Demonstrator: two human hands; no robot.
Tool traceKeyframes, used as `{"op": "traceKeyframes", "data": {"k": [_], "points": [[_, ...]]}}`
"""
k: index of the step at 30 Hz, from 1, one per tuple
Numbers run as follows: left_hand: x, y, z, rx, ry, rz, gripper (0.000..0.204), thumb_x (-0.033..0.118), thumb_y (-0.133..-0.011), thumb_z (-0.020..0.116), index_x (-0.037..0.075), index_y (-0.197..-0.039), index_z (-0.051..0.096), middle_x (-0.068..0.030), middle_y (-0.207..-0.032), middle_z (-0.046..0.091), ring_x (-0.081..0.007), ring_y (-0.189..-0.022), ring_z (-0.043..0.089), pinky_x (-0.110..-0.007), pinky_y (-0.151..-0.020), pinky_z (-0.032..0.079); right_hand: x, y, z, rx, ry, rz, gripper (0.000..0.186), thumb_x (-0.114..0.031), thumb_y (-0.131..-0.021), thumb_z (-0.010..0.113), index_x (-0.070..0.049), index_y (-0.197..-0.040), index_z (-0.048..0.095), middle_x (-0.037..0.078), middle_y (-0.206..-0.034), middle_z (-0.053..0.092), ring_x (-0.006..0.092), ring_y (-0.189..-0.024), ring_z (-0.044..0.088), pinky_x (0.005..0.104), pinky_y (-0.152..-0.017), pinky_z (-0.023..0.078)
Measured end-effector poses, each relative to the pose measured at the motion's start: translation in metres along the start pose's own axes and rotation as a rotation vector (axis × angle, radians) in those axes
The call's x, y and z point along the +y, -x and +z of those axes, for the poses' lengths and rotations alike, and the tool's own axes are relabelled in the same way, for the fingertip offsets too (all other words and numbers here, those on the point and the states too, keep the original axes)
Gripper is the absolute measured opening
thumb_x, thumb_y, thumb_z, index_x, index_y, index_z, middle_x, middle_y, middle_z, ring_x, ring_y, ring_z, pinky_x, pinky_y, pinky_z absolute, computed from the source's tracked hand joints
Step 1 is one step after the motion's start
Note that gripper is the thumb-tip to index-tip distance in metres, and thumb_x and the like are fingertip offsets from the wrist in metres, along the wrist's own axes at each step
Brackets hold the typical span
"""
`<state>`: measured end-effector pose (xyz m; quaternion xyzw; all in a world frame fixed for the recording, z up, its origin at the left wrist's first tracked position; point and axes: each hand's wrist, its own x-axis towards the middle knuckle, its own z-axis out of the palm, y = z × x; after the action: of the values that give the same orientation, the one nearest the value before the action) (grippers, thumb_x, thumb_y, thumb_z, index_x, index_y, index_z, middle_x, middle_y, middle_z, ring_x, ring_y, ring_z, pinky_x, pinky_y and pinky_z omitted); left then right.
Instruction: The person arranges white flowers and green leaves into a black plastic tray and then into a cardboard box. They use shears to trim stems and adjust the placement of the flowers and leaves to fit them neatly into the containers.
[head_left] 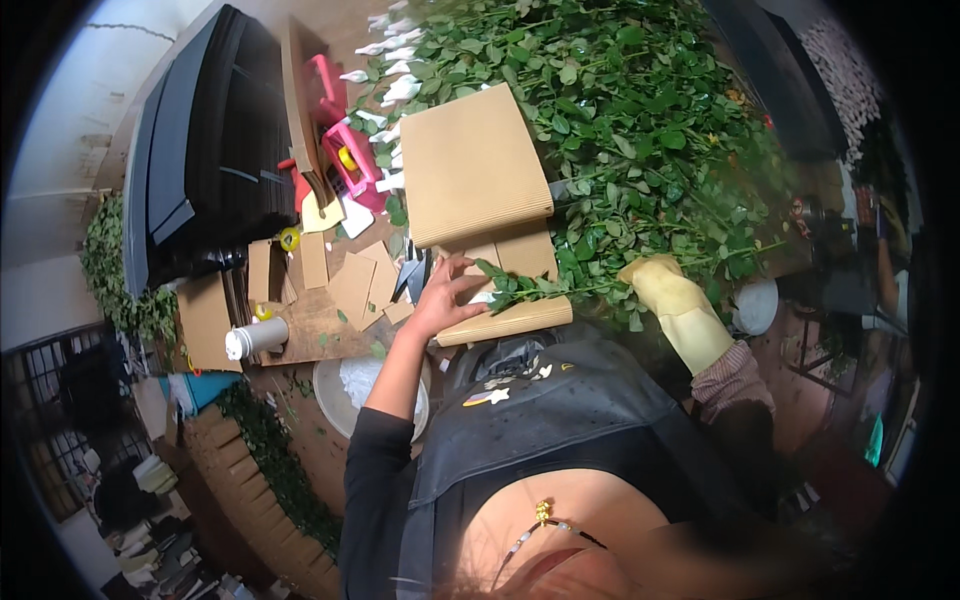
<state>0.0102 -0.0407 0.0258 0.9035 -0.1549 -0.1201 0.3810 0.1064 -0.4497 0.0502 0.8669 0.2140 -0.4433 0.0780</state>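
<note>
My bare left hand [447, 297] rests over the corrugated cardboard, its fingers apart. Beside its fingertips lies a small white piece [484, 298], partly covered by leaves. From there a leafy stem [560, 291] runs right to my right hand [660, 287], which wears a pale yellow glove and is closed around the stem's far end. Under the leaves is a wrap of corrugated cardboard [510, 321], its near edge folded up in front of my apron. A larger corrugated sheet [475, 165] lies just beyond, its ribbed edge toward me.
Leafy stems [640, 120] with white-covered heads [402, 88] heap across the table's far right. On the left stand black stacked sheets [205, 150], pink holders [352, 165], cardboard pieces [352, 287] and a white cylinder [257, 338]. A round tub [325, 395] sits below the table edge.
</note>
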Motion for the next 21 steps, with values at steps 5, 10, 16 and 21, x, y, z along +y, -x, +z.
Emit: {"op": "traceKeyframes", "data": {"k": [5,10,16,21], "points": [[0.009,-0.002,-0.001,-0.032,-0.012,0.024,0.036,0.020,-0.070,0.084,0.016,-0.105,0.078,-0.0228,-0.136,0.047,-0.0402,-0.132,0.046,-0.045,-0.111,0.041,-0.005,0.048,-0.043,0.210,-0.095,-0.124,0.044,-0.004,-0.085,0.065,-0.019,-0.126,0.069,0.015,-0.118,0.070,0.0348,-0.110,0.067,0.0408,-0.095,0.054],[0.016,-0.004,-0.006,-0.097,-0.055,-0.013,0.035,0.019,-0.070,0.085,0.013,-0.104,0.079,-0.0237,-0.134,0.047,-0.0409,-0.130,0.046,-0.044,-0.109,0.042,-0.010,0.002,-0.142,0.804,-0.244,-0.015,0.047,-0.029,-0.094,0.064,-0.017,-0.139,0.059,0.015,-0.132,0.065,0.0325,-0.122,0.062,0.0427,-0.102,0.051],[0.023,-0.017,-0.009,-0.163,-0.088,-0.015,0.034,0.020,-0.073,0.083,0.014,-0.105,0.079,-0.0228,-0.135,0.046,-0.0385,-0.127,0.050,-0.042,-0.108,0.045,0.020,-0.079,-0.162,0.713,-0.327,0.245,0.032,-0.025,-0.098,0.059,-0.015,-0.127,0.067,0.011,-0.147,0.055,0.0286,-0.136,0.051,0.0425,-0.116,0.037],[0.020,-0.009,-0.008,-0.119,-0.107,0.025,0.028,0.026,-0.079,0.080,0.014,-0.105,0.079,-0.0223,-0.133,0.048,-0.0396,-0.127,0.049,-0.044,-0.108,0.044,-0.003,0.038,-0.164,1.307,-0.975,-0.311,0.030,-0.003,-0.098,0.051,-0.001,-0.124,0.065,0.018,-0.141,0.059,0.0323,-0.129,0.057,0.0417,-0.110,0.048]]}}
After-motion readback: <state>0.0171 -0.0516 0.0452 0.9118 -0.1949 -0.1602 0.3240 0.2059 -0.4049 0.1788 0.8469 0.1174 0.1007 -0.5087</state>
